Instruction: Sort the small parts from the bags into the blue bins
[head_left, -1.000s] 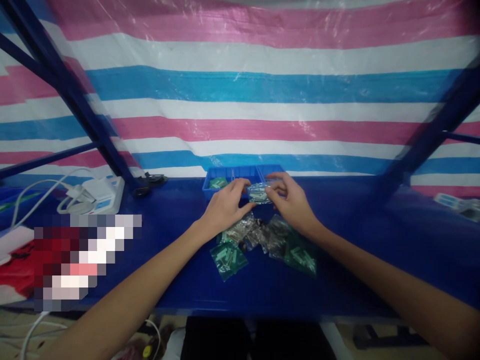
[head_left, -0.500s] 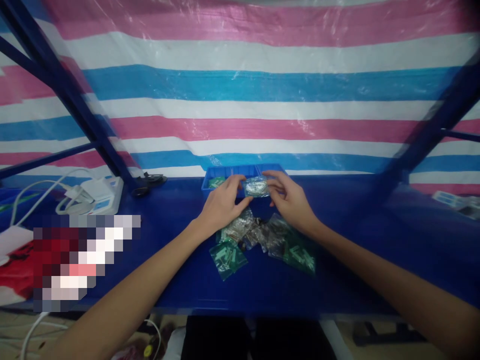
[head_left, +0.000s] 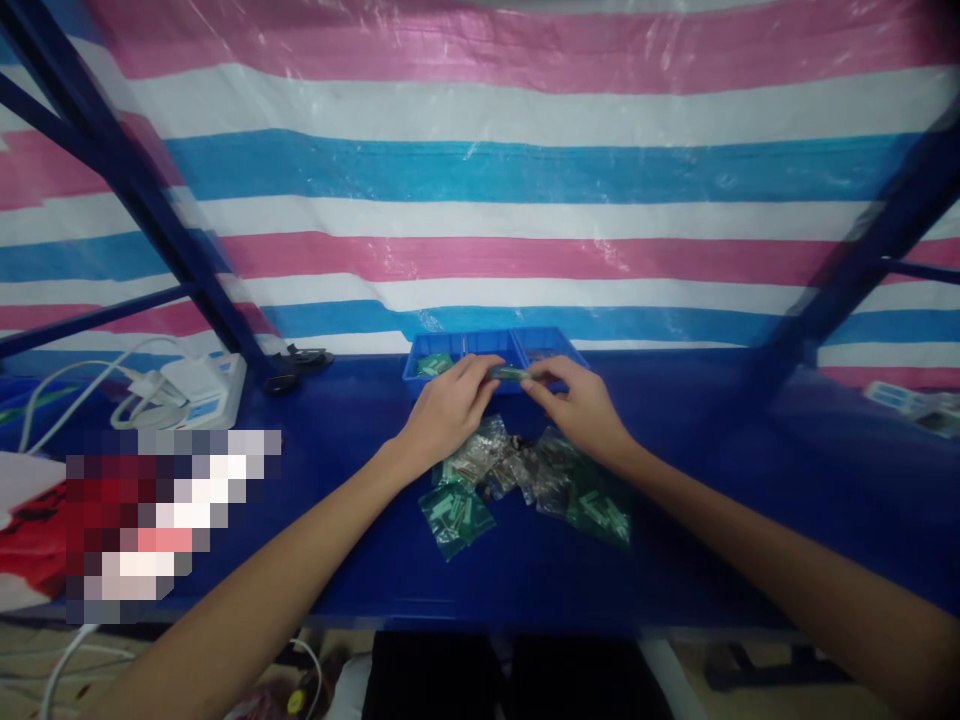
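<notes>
Between my two hands is a small plastic bag (head_left: 510, 373), seen nearly edge-on as a thin greenish strip. My left hand (head_left: 448, 405) pinches its left end, and my right hand (head_left: 581, 405) pinches the right end with thumb and fingers. What lies inside the bag is hidden at this angle. Just beneath my hands, several clear bags of small parts (head_left: 480, 455) lie in a heap on the blue table. A green bag (head_left: 454, 515) with pale strips rests at the heap's front left, another green bag (head_left: 600, 510) at its right.
Behind my hands stands a blue divided tray (head_left: 551, 345) with a green bag in its left compartment. A white power strip (head_left: 225, 395) with cables and a black object (head_left: 283, 383) are at the left. Blue metal posts flank a striped plastic sheet (head_left: 510, 170).
The held bag has tipped from showing its shiny face to nearly edge-on. My fingers have closed in on its ends. The heap on the table has not moved.
</notes>
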